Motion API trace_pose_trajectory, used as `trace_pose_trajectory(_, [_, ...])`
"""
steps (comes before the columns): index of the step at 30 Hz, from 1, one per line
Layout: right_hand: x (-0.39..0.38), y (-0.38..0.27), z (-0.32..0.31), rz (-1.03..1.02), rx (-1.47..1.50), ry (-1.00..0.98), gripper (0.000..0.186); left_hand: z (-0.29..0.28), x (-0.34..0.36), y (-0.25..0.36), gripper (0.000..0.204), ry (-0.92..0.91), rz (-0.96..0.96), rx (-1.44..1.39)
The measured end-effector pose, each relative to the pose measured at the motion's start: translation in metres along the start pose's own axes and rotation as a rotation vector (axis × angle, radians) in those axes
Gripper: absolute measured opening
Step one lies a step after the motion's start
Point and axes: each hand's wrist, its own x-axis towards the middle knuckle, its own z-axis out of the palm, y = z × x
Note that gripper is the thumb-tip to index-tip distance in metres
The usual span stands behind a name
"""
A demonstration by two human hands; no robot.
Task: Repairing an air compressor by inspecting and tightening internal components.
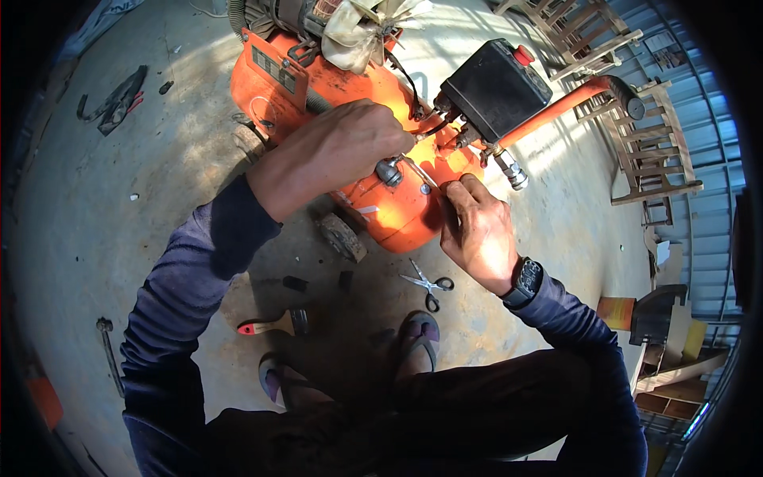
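My left hand (362, 143) is closed on a thin metal rod (416, 170) over the orange compressor tank (393, 226), beside a silver fitting (389, 172). My right hand (477, 226) has curled fingers at the rod's lower end; what they hold, if anything, is hidden. Above them, a black pressure-switch box (497, 87) with a red knob carries cables and a brass-and-steel coupling (511, 169). An orange tube handle (568, 103) runs off to the right. The motor with a pale fan (358, 32) sits at the top of the compressor.
Scissors (429, 286) and a paintbrush (274, 324) lie on the concrete floor (175, 238) near my sandalled feet. A wrench (109, 350) and a dark tool bundle (115, 103) lie to the left. Wooden chair frames (652, 151) line the corrugated wall at right.
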Motion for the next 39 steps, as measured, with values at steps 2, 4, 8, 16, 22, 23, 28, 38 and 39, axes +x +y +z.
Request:
trace_pose_trajectory(2, [0.001,0.001,0.0,0.008,-0.027,-0.007,0.015,-0.002,0.001,0.002,0.012,-0.007,0.052,0.072])
trace_pose_trajectory(4, [0.003,0.001,0.0,-0.048,-0.129,0.028,0.016,-0.001,0.002,0.003,0.01,0.0,0.064,0.086])
trace_pose_trajectory(8, [0.005,-0.003,0.0,-0.025,-0.204,-0.018,0.02,0.002,0.003,0.004,0.007,-0.014,0.056,0.108])
trace_pose_trajectory(16, [0.011,-0.009,-0.007,-0.002,-0.274,-0.204,0.027,-0.004,0.001,0.006,0.03,-0.12,-0.074,-0.018])
trace_pose_trajectory(22, [0.018,-0.006,-0.012,-0.031,-0.209,-0.187,0.023,-0.006,0.0,0.005,0.032,-0.096,-0.079,-0.048])
trace_pose_trajectory(23, [0.019,-0.005,-0.013,-0.038,-0.197,-0.191,0.022,-0.006,0.001,0.005,0.032,-0.096,-0.088,-0.039])
trace_pose_trajectory(28, [0.017,0.002,-0.013,-0.041,-0.197,-0.217,0.018,-0.005,0.002,0.002,0.03,-0.049,-0.059,-0.082])
trace_pose_trajectory(38, [0.03,-0.01,-0.033,-0.111,-0.135,-0.164,0.018,0.001,-0.005,-0.012,0.023,-0.099,-0.146,-0.074])
trace_pose_trajectory(39, [0.034,-0.011,-0.041,-0.162,-0.163,-0.171,0.018,0.001,-0.006,-0.015,0.023,-0.099,-0.15,-0.074])
